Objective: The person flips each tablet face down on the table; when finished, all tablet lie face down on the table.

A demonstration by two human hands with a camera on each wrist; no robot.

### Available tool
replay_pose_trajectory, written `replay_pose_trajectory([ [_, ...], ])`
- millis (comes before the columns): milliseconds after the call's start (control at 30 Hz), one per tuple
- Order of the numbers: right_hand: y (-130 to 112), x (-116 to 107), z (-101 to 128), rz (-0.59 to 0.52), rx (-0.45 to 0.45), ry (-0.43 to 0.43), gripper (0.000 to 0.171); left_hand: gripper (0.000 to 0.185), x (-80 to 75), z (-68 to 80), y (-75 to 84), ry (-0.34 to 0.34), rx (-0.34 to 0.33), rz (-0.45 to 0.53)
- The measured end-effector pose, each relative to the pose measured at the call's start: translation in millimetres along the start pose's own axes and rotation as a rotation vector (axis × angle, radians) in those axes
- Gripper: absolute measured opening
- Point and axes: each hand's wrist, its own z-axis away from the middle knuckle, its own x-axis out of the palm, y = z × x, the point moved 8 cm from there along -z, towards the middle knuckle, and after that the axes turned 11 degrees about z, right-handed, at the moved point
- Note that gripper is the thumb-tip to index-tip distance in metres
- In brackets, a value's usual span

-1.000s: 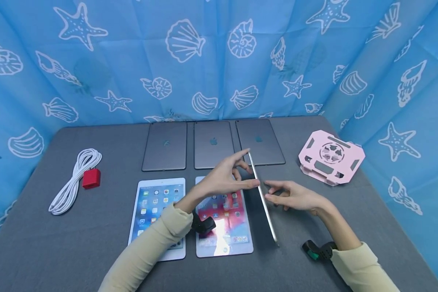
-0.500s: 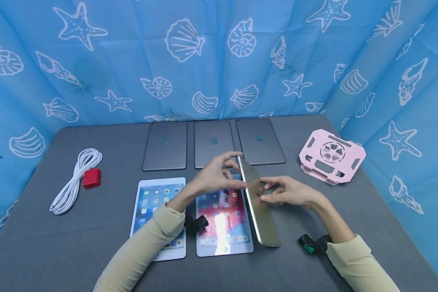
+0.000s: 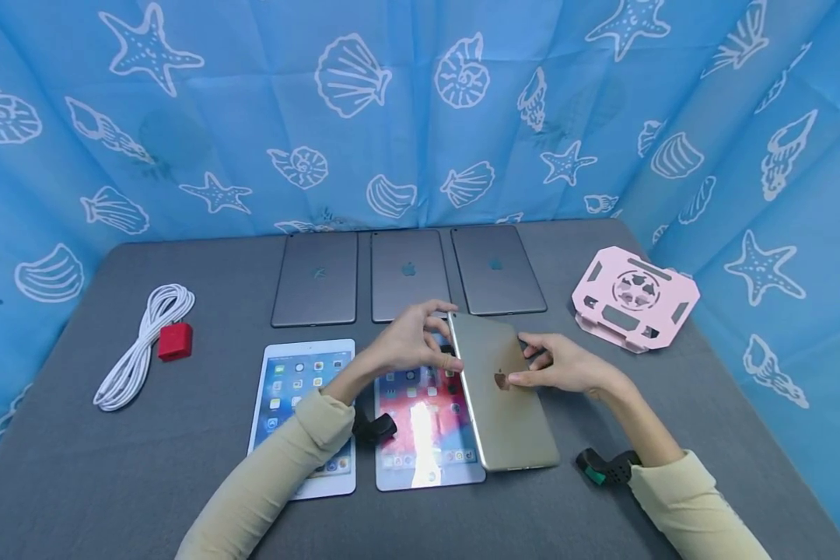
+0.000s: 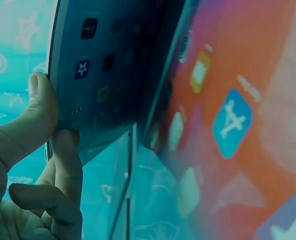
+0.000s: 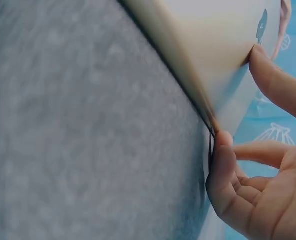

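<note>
A gold-backed tablet [image 3: 507,412] is back up and tilted, its left edge raised over the tablet with a red screen [image 3: 402,420]. At that raised edge, my left hand [image 3: 416,342] pinches it between thumb and fingers; the left wrist view shows icons on its downward screen [image 4: 98,65]. My right hand [image 3: 567,365] has its thumb on the gold back beside the logo and a fingertip at the right edge [image 5: 208,107]. A white tablet with a blue screen [image 3: 301,381] lies farther left, partly hidden by the left sleeve.
Three dark grey tablets, a left one [image 3: 315,284], a middle one [image 3: 407,280] and a right one [image 3: 500,272], lie back up along the rear. A pink stand [image 3: 633,311] sits at right. A coiled white cable [image 3: 136,358] and a red block [image 3: 175,342] are at left.
The gold-backed tablet has gone from nearly upright to tilted with its back up, its upper edge coming left. My left hand moved left and slightly down with it; the right hand kept near.
</note>
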Motion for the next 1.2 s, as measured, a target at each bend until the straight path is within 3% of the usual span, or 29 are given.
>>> replay_pose_trajectory([
  [500,18,-14,-1,0.084,0.055,0.07,0.098,0.09,9.2,-20.3,-20.4,0.0,-0.006,-0.025],
  [800,23,-21,1,0.122,0.069,0.126,0.097,0.089,13.9,-32.5,-19.4,0.039,0.036,-0.246],
  [967,28,-24,3,0.142,0.074,0.142,0.096,0.09,21.4,-38.9,-18.8,0.035,-0.002,-0.298],
  [1200,35,-26,7,0.184,0.107,0.156,0.096,0.089,29.1,-46.2,-15.5,0.015,-0.026,-0.458],
])
